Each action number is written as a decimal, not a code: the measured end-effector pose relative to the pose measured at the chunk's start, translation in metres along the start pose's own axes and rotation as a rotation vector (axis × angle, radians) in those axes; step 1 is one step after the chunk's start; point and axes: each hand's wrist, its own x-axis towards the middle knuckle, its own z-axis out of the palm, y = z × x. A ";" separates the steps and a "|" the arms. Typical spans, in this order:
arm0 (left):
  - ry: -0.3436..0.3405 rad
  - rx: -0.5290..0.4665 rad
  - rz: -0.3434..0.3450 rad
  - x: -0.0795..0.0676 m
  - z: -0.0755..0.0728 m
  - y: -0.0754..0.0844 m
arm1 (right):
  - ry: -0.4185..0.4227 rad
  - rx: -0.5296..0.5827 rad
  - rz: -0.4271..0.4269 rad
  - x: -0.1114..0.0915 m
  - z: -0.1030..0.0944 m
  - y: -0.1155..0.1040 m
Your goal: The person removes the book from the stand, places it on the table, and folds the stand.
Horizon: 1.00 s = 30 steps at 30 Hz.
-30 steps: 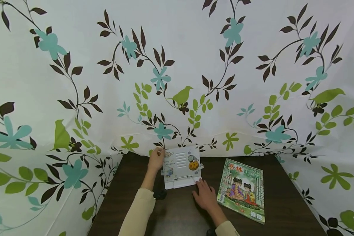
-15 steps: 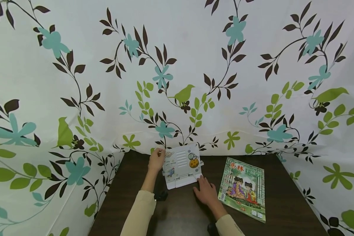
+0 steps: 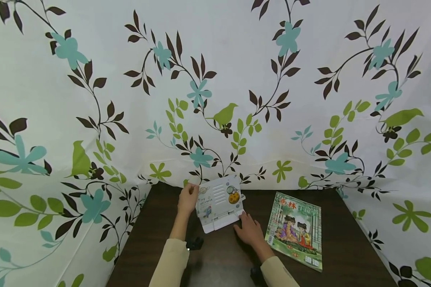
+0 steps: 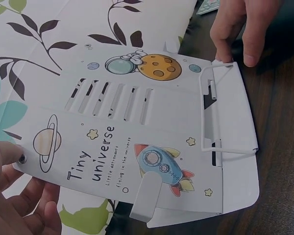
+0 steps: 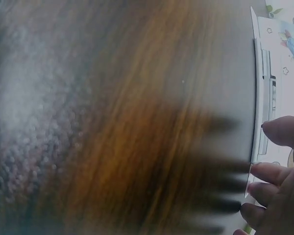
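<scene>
A white book stand (image 3: 215,209) with a printed astronaut, planet, rocket and the words "Tiny universe" leans back on the dark table. My left hand (image 3: 187,199) pinches its upper left corner, thumb on the front and the other fingers behind the panel (image 4: 176,105). At the stand's lower right corner, the fingertips of my right hand (image 3: 250,229) touch the front ledge (image 4: 237,107), the fingers fairly straight. A white wire page holder (image 4: 203,115) lies across the ledge. In the right wrist view, the right hand's fingers (image 5: 267,193) reach the ledge's edge.
A green magazine (image 3: 294,231) with two illustrated figures lies flat to the right of the right hand. Behind the dark wooden table (image 3: 222,259) hangs a white sheet (image 3: 222,52) printed with leaves, flowers and birds.
The book stand has turned slightly, its lower left corner coming nearer to me. My left hand has shifted a little left with its corner; the right hand stays at the lower right corner.
</scene>
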 end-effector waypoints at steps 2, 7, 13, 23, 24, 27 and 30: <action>0.003 0.011 -0.002 -0.003 0.000 -0.002 | -0.003 -0.002 0.006 0.001 0.002 0.001; 0.021 0.039 -0.004 -0.011 -0.001 -0.003 | -0.003 -0.004 0.014 0.007 0.007 0.006; 0.050 0.047 -0.007 -0.017 -0.002 -0.003 | -0.037 0.008 0.011 0.012 0.007 0.008; 0.073 0.058 -0.025 -0.021 0.000 -0.004 | -0.042 -0.010 0.002 0.020 -0.001 0.009; 0.075 0.060 -0.025 -0.022 0.001 -0.004 | -0.042 -0.017 0.004 0.021 -0.002 0.008; 0.079 0.065 -0.022 -0.026 0.001 -0.005 | -0.033 -0.027 0.029 0.021 -0.004 0.004; 0.093 0.064 -0.020 -0.030 0.003 -0.006 | -0.040 -0.046 0.059 0.019 -0.006 -0.001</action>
